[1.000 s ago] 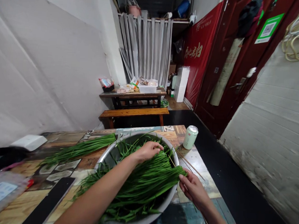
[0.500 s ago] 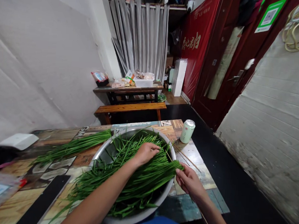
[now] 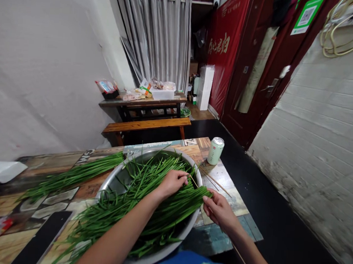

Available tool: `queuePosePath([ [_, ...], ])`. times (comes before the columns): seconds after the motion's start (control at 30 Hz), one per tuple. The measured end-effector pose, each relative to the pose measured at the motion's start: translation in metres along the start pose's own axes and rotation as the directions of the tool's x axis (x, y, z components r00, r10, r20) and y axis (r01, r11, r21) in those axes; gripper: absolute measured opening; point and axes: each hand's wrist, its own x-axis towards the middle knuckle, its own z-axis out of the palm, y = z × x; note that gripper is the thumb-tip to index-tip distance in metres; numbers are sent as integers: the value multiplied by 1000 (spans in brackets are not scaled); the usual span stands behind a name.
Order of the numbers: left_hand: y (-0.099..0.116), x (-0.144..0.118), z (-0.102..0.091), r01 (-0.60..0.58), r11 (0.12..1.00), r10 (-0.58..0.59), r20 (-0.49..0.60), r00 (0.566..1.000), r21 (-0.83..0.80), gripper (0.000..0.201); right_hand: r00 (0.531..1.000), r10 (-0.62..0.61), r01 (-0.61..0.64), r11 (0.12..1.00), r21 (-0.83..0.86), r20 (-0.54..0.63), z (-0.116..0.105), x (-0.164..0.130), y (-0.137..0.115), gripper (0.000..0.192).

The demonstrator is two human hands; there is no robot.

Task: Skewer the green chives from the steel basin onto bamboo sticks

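A large steel basin (image 3: pixel 107 182) is heaped with long garlic chives (image 3: pixel 171 211), their cut ends gathered at the right rim. Over the pile, my left hand (image 3: pixel 175 183) has thumb and fingers pinched at the upper end of a thin bamboo skewer (image 3: pixel 194 181). My right hand (image 3: pixel 219 208) is closed on the chive ends just outside the rim. A length of thin stick shows below my right wrist, in line with the skewer; whether they are one piece is hidden by the chives and hand.
Loose skewers (image 3: pixel 217 181) and a pale green can (image 3: pixel 215 151) are on the table right of the basin. Another chive bundle (image 3: pixel 78 175) lies to the left, with a dark phone (image 3: pixel 42 239) nearer me. Beyond are a bench (image 3: pixel 147 124) and a second table (image 3: pixel 136 102).
The camera view has shifted slightly, so the scene sits a little further left. Both hands keep nearly the same places at the chives; the skewer by my left fingers shows a bit more plainly.
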Motion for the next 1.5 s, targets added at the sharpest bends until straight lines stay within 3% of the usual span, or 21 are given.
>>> queuePosePath([
  [0.4,7,-3,1,33,985,-35,-10,999,-170,35,1000,-9,9,1000,8,-4,-1,1,2,40],
  [0.93,11,-12,2,-63,998,62,-29,998,-20,29,998,-37,41,996,73,-48,8,-3,2,40],
  [1.03,20,-20,7,-112,994,112,53,992,-2,30,998,-36,41,996,84,-54,10,-3,1,47],
  [1.13,30,-27,7,-209,978,208,236,949,-20,33,998,-46,50,995,85,-50,9,-3,1,52],
  [1.2,32,-28,0,-235,972,222,301,927,5,35,998,-53,57,995,76,-45,7,-3,2,51],
  [1.27,31,-25,-13,-200,975,175,217,960,98,35,997,-60,63,996,70,-45,5,-4,5,50],
  [1.37,24,-17,-30,-98,951,109,-21,994,293,31,997,-57,61,995,75,-56,3,-6,8,49],
  [1.4,21,-15,-33,-83,933,105,-42,994,349,29,997,-55,60,995,83,-62,3,-7,9,48],
  [1.5,11,-13,-28,-112,873,107,37,994,475,21,996,-53,60,992,107,-71,4,-9,10,44],
])
